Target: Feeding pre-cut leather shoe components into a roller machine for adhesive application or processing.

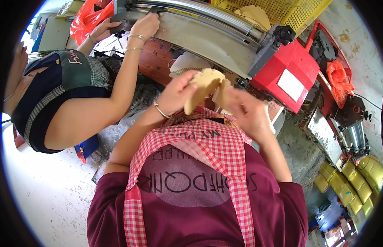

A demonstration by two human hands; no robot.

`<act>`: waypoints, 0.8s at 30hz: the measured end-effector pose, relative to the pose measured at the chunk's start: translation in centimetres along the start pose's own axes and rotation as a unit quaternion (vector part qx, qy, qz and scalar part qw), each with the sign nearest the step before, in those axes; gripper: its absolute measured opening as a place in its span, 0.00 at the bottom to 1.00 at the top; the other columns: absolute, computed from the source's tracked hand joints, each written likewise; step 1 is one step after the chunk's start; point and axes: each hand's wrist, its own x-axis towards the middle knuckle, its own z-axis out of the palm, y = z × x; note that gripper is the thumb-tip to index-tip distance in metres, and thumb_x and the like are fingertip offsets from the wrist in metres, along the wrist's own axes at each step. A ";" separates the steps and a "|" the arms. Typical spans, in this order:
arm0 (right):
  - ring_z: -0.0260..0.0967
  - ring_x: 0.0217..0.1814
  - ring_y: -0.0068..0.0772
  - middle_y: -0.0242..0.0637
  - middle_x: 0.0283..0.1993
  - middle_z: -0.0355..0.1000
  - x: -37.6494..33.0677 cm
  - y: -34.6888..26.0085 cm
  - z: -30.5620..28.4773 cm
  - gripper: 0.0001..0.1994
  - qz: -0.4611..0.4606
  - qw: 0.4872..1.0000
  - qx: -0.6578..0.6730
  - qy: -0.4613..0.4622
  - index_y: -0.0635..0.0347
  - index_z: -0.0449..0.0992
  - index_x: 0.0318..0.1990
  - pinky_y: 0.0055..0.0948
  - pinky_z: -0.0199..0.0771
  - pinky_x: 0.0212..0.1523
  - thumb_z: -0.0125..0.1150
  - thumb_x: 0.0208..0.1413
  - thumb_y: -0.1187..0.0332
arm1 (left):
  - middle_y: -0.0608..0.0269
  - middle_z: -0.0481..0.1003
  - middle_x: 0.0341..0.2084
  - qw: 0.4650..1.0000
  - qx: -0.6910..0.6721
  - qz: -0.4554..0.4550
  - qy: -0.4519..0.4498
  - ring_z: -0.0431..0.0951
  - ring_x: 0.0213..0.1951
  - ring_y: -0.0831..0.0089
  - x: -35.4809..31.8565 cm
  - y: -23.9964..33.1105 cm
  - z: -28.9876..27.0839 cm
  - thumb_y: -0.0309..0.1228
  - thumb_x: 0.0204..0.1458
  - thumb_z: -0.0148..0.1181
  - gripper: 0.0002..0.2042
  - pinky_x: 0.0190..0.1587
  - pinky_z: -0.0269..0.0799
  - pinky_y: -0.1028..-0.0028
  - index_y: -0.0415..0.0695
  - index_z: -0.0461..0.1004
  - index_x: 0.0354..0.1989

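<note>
In front of my chest, my left hand (178, 94) grips a tan, flat, curved piece (206, 84) with a notched upper edge. The thumb lies on its face. My right hand (248, 111) is just to the right, slightly blurred, its fingers closed on a narrower tan flap (219, 96) beside the piece. Whether the flap belongs to the same piece, I cannot tell. Beyond my hands, a stack of pale notched pieces (190, 62) rests below the machine with the long metal roller (224, 24).
The machine's red end housing (284, 74) stands to the right, with a black knob (284, 34). At the left, a co-worker's hand (145, 26) reaches to the machine bed. A yellow basket (298, 12) sits behind; a red crate (337, 61) and yellow-green blocks (350, 185) are at the right.
</note>
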 end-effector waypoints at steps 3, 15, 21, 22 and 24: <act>0.75 0.44 0.30 0.39 0.44 0.76 0.2 0.2 -5.1 0.13 0.090 0.994 0.064 -0.027 0.62 0.74 0.47 0.27 0.74 0.45 0.55 0.52 0.80 | 0.61 0.71 0.50 0.974 -0.215 -0.026 0.064 0.72 0.51 0.75 -0.3 -1.2 -2.1 0.26 0.60 0.46 0.18 0.55 0.66 0.75 0.35 0.62 0.58; 0.73 0.31 0.29 0.44 0.33 0.75 -1.3 0.8 0.5 0.08 0.176 0.980 0.089 -0.009 0.66 0.69 0.45 0.27 0.72 0.35 0.52 0.58 0.76 | 0.60 0.61 0.57 0.982 -0.065 -0.001 -0.179 0.59 0.60 0.75 -1.4 0.4 2.1 0.33 0.63 0.47 0.26 0.62 0.55 0.73 0.38 0.48 0.66; 0.69 0.27 0.44 0.45 0.31 0.71 -0.7 1.3 1.2 0.08 0.045 0.997 -0.035 0.050 0.63 0.67 0.46 0.33 0.71 0.33 0.51 0.59 0.74 | 0.60 0.63 0.54 0.967 -0.182 -0.073 -0.162 0.61 0.57 0.76 -1.7 -0.8 1.8 0.35 0.63 0.46 0.24 0.59 0.58 0.74 0.38 0.51 0.64; 0.69 0.29 0.48 0.46 0.32 0.71 -0.1 1.4 1.1 0.08 -0.140 0.959 -0.226 0.098 0.63 0.66 0.46 0.36 0.72 0.34 0.51 0.60 0.74 | 0.59 0.64 0.53 0.964 -0.197 -0.084 -0.156 0.61 0.55 0.77 -1.6 -0.8 1.6 0.36 0.63 0.48 0.23 0.57 0.60 0.74 0.37 0.53 0.62; 0.70 0.41 0.54 0.52 0.43 0.70 -1.2 1.9 1.5 0.13 -0.066 0.990 -0.120 0.039 0.63 0.64 0.51 0.40 0.71 0.42 0.52 0.59 0.74 | 0.58 0.63 0.53 0.975 -0.153 -0.091 -0.137 0.61 0.56 0.76 -1.4 -0.7 1.0 0.35 0.63 0.49 0.23 0.58 0.59 0.74 0.37 0.54 0.62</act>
